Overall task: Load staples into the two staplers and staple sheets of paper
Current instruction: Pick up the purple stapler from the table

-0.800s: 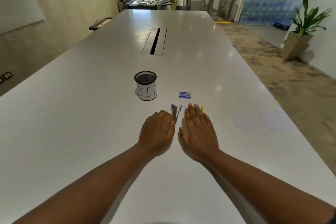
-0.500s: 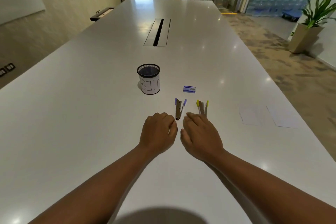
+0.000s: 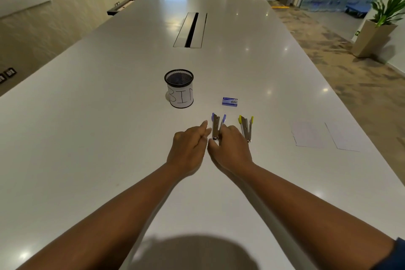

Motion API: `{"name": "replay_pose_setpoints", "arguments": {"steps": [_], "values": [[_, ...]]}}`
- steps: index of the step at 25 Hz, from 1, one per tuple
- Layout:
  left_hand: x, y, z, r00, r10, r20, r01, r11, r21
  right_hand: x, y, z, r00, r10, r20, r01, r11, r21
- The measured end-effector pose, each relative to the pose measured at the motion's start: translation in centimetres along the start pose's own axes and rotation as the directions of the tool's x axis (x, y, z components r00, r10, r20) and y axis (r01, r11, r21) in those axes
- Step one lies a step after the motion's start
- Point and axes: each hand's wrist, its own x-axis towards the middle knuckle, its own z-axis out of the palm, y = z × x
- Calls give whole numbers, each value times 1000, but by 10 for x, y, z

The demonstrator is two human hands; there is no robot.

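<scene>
Two small metal staplers lie on the white table [image 3: 109,138], both splayed in a V. The purple-tipped stapler [image 3: 217,126] lies between my hands; the yellow-tipped stapler [image 3: 246,128] lies just right of it. My left hand [image 3: 189,149] rests palm down left of the purple stapler, one finger stretched toward it. Fingers of my right hand [image 3: 230,149] touch that stapler's right side near its hinge; I cannot tell if they grip it. A blue staple box [image 3: 229,101] lies beyond. Two white paper sheets [image 3: 306,135] lie to the right.
A black mesh cup [image 3: 179,88] with a white label reading BIN stands left of the staple box. A cable slot [image 3: 191,29] is set into the table's middle, farther off. The table's right edge runs just past the sheets.
Both hands drew back from over the staplers, uncovering them, then reached forward again to the purple-tipped stapler. The view tilted down a little.
</scene>
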Motion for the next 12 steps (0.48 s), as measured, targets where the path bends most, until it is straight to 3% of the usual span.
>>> {"name": "replay_pose_setpoints", "arguments": {"steps": [3, 7, 12], "values": [[0, 0, -1, 1000, -8, 8, 9, 999, -36, 10, -7, 1, 995, 98, -37, -98, 995, -11], [0, 2, -3, 1000, -21, 3, 21, 998, -65, 12, -9, 0, 992, 111, -64, -113, 994, -15], [3, 3, -3, 996, -74, -43, 68, 990, -125, 4, -5, -7, 985, 141, -95, -122, 976, 181]]}}
